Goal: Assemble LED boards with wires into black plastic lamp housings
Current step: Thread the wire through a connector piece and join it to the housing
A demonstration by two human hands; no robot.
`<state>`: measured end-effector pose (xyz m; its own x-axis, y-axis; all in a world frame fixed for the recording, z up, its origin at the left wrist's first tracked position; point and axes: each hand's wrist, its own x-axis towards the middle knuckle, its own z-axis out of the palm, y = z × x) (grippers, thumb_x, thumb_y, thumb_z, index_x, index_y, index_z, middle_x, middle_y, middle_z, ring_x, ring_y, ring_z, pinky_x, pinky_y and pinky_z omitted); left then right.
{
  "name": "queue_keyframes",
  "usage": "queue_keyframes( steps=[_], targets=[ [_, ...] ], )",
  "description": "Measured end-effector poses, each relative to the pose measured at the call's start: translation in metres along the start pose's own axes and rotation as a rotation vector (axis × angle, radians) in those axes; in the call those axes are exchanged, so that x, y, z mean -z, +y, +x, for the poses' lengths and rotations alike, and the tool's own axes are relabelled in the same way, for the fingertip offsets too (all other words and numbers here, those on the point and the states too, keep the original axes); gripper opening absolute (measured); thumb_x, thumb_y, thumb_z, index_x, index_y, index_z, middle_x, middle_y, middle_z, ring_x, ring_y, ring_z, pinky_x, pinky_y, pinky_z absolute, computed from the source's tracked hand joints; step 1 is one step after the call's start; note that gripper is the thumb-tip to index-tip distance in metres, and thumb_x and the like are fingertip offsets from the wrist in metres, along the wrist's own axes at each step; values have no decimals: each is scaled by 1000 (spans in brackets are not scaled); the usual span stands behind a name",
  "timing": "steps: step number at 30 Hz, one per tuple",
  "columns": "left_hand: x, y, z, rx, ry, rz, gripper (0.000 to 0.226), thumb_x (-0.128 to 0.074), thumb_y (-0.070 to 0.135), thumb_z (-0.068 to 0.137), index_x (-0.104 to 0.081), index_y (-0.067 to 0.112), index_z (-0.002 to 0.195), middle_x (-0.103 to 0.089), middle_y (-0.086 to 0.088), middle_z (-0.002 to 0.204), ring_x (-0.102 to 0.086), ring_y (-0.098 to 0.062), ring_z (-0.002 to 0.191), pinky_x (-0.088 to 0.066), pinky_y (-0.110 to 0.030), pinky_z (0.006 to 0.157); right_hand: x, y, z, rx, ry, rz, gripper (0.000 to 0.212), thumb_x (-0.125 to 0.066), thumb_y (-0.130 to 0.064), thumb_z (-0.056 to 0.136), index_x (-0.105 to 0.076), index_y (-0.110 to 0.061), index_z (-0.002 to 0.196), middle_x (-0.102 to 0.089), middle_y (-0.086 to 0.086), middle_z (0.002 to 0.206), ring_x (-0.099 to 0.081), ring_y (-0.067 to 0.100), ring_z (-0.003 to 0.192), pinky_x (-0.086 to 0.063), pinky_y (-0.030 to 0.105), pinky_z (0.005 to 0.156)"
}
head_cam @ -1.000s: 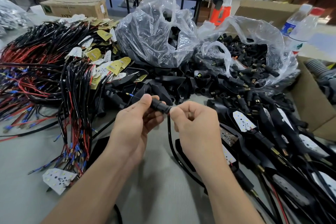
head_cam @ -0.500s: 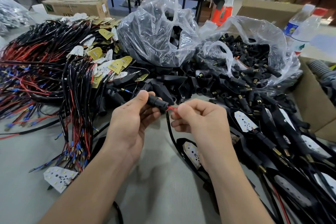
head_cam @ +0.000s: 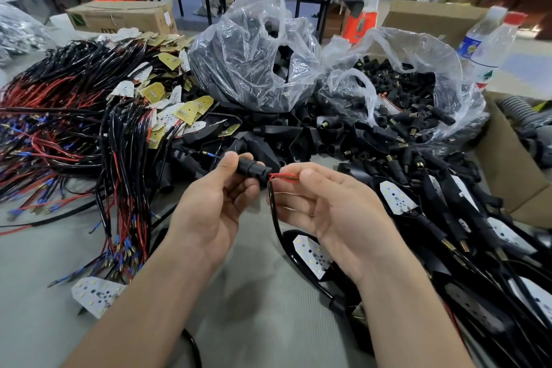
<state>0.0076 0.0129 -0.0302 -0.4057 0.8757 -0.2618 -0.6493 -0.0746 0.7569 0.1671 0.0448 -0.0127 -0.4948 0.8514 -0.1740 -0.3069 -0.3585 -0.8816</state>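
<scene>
Now | left hand [head_cam: 215,206] holds black stem [head_cam: 252,169] | right hand [head_cam: 331,203] pinches red wire [head_cam: 283,176]

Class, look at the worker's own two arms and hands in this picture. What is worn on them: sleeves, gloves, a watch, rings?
Nothing is worn that shows. The left hand and right hand have no gloves and no rings in view. The left forearm and right forearm are uncovered down to the lower edge of the picture: no sleeve, cuff, watch or wristband.
</scene>
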Motion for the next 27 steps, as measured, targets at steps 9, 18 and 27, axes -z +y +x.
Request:
queue_keyframes(
  steps=[9, 18, 27],
  targets=[
    [4, -5, 0, -84, -68, 179, 31, -63, 31, 92, -82, 14, 75, -76, -8, 79, -61, -8, 53, -54, -18, 52, -7, 8, 2, 236, 201, -394, 16, -77, -16, 87, -78, -16, 71, -74, 10, 71, -64, 13, 60, -53, 26, 58],
    [-2, -10, 0, -36, 39, 73, 44, -57, 25, 102, -82, 15, 66, -76, -8, 77, -66, -8, 57, -54, -16, 51, -10, 7, 3, 241, 341, -677, 26, -63, -40, 75, -70, -16, 72, -65, 15, 73, -58, 29, 65, -58, 54, 75],
    [-2, -10, 2, 0, 19, 58, 43, -58, 26, 101, -82, 16, 67, -75, -8, 78, -67, -8, 58, -55, -17, 52, -8, 14, 5, 311, 234, -906, 35, -62, -24, 94, -59, -4, 65, -58, 16, 64, -46, 21, 57, -44, 41, 58]
  ],
)
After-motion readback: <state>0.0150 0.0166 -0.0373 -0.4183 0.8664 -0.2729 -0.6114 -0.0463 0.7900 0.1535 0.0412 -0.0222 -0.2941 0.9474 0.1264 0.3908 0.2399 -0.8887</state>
